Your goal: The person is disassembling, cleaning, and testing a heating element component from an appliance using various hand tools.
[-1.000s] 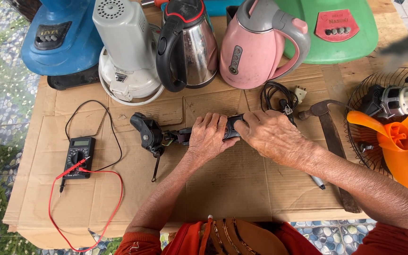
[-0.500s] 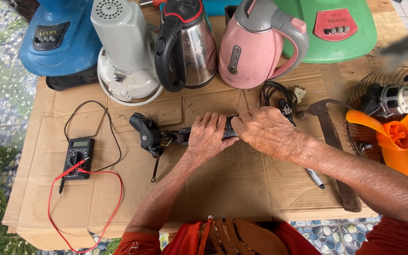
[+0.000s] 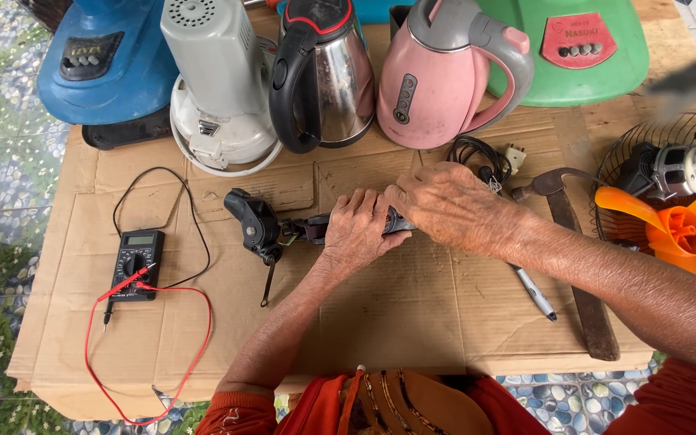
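Though half-covered, black handle part (image 3: 261, 227)

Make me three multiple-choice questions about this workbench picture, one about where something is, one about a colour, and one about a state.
1. Where does the multimeter lie?
A. Left of the hands
B. Beside the fan blade
C. On the pink kettle

2. What colour is the fan blade?
A. Blue
B. Orange
C. White

3. How do the hands stand?
A. Both raised in the air
B. One on the hammer
C. Both on the black device

Answers: 1 A, it sits on the cardboard at the left. 2 B, it shows orange at the right edge. 3 C, left hand and right hand both rest on the black device.
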